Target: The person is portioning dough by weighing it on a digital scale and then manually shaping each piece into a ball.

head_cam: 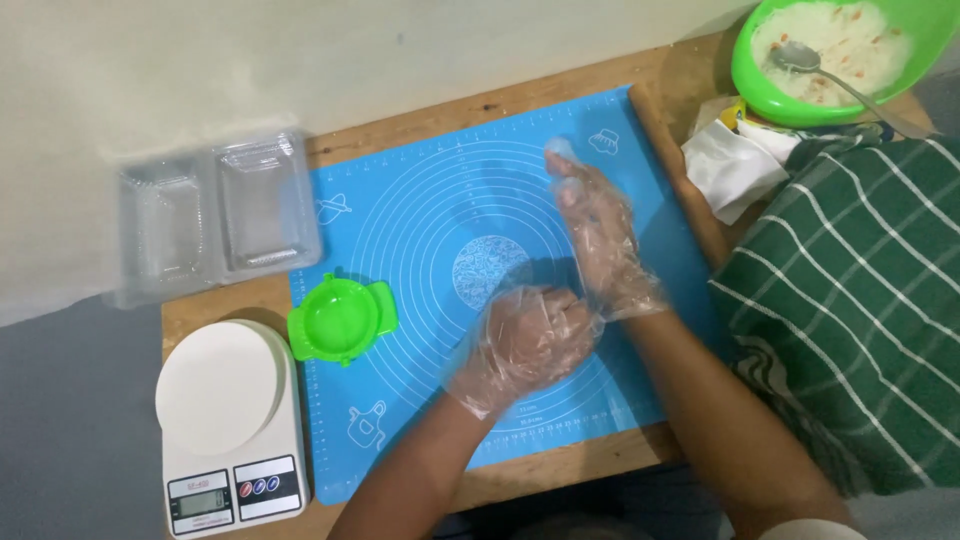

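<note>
Gloved left hand (522,345), fingers curled loosely and grasping nothing visible, rests on the blue silicone mat (400,180) just near of the flat dough round (488,268), while the gloved right hand (600,235) lies flat, fingers released, beside it at right.

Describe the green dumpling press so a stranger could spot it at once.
Find the blue mat on the wooden table. At its left edge, above the white scale, lies the press: small, round, bright green, with side tabs, far smaller than the green bowl.

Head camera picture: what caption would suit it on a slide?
Two gloved hands, left hand and right hand, over a blue baking mat beside a green mould.
</note>
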